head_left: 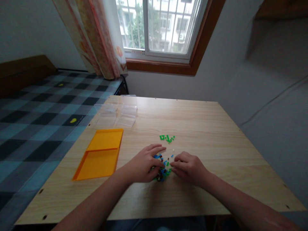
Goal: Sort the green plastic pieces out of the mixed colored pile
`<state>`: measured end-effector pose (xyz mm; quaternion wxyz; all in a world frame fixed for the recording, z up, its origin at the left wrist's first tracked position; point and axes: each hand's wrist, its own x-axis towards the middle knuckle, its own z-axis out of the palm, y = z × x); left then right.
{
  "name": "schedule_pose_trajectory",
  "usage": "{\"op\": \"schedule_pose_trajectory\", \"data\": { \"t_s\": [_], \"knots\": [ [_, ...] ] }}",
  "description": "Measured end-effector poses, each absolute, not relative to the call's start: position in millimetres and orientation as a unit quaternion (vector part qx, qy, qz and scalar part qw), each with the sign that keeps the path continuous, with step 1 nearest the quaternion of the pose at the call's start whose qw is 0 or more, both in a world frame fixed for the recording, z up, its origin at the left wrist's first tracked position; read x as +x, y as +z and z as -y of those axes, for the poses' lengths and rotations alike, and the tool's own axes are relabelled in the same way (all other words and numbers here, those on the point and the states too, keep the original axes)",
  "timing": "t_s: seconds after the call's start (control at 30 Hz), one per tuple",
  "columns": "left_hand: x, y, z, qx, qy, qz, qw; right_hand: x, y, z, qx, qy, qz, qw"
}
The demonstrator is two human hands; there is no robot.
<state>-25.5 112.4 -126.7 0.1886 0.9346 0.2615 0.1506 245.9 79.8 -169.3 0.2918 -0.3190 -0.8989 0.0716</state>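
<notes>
A small heap of tiny blue, green and dark pieces (164, 166) lies on the wooden table (197, 128) between my hands. My left hand (144, 163) rests on the heap's left side, fingers spread over the pieces. My right hand (189, 166) is at the heap's right side with its fingertips pinched together at the pieces; whether a piece is between them is too small to tell. A separate little group of green pieces (167, 138) sits just beyond the heap, apart from both hands.
An open orange box with its lid (101, 154) lies to the left of my hands. Clear plastic containers (117, 112) stand at the table's far left corner. A bed with a checked cover (36, 122) borders the left edge; a window and wall lie beyond.
</notes>
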Motion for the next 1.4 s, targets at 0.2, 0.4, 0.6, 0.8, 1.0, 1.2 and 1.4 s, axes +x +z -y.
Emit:
{"op": "schedule_pose_trajectory", "data": {
  "t_s": [0.2,0.4,0.6,0.8,1.0,1.2,1.4],
  "knots": [
    [-26.1,-126.1,-111.8,0.936,0.14,-0.26,0.191,251.5,-163.8,-81.1,-0.342,0.072,0.89,0.293],
    [-26.8,-128.9,-111.4,0.938,0.133,-0.261,0.185,244.3,-160.2,-81.4,-0.306,0.06,0.911,0.27],
    [-24.7,-133.0,-114.4,0.94,0.142,-0.263,0.164,245.3,-162.5,-78.8,-0.311,0.051,0.909,0.273],
    [-20.2,-132.5,-117.3,0.944,0.133,-0.261,0.151,239.5,-163.4,-82.2,-0.267,0.024,0.914,0.304],
    [-15.4,-126.4,-118.9,0.952,0.11,-0.253,0.132,235.0,-159.7,-80.2,-0.267,0.027,0.918,0.293],
    [-9.2,-118.6,-118.3,0.959,0.1,-0.237,0.124,235.9,-155.4,-72.9,-0.268,0.013,0.927,0.261],
    [-6.5,-116.7,-116.5,0.952,0.116,-0.249,0.138,243.0,-154.9,-63.3,-0.253,0.001,0.935,0.249]
  ]
}}
